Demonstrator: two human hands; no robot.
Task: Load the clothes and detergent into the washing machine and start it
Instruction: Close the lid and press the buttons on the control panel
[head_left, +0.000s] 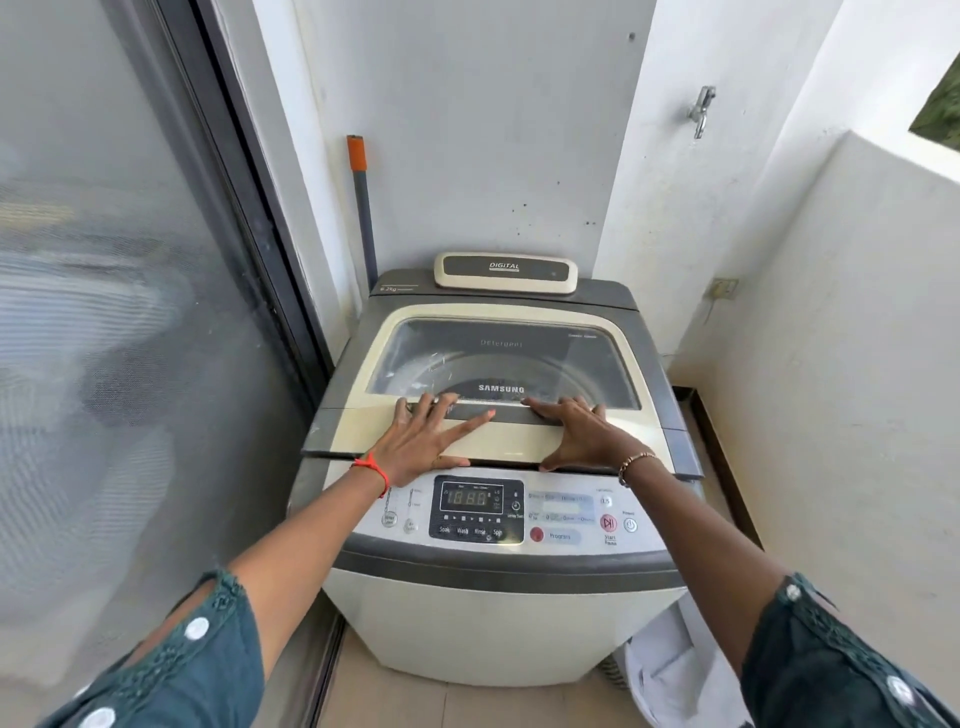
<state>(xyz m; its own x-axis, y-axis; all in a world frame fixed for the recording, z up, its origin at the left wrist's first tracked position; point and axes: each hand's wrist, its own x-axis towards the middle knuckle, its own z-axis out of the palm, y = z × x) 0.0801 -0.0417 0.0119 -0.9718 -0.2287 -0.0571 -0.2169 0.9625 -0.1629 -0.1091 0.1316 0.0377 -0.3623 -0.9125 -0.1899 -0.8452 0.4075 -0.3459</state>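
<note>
Pressing flat on the closed lid (467, 441) of the Samsung top-loading washing machine (493, 623), both hands are lying palm-down with fingers spread and nothing gripped in either. The left hand (423, 441) is resting on the lid's front panel, its fingers reaching toward the dark handle strip (506, 413) and its thumb lying along the lid's front edge. The right hand (584, 434) is sitting just beside it on the same panel, fingertips touching the far end of that strip, thumb pointing back toward the person. A red thread bracelet (375, 470) is circling the left wrist, and a beaded bracelet (635, 462) is circling the right one. Teal sleeves (208, 654) with white round trims are covering the upper arms.

Just beyond the fingertips, the lid's tinted window (519, 358) is showing the drum rim and the word "Detergent"; whether clothes are lying inside cannot be told. Directly below the wrists, the control panel (561, 514) is showing a lit digital display (468, 498), with a red Start/Pause button (609, 523) and a power button (630, 525) beneath the right forearm. Farther past the hands, a cream "Digital" unit (505, 272) is sitting on the machine's back edge. A grey pole with an orange tip (362, 202) is leaning against the wall beyond the left hand, a wall tap (701, 110) is hanging high beyond the right hand, and white cloth (675, 670) is lying on the floor under the right arm.
</note>
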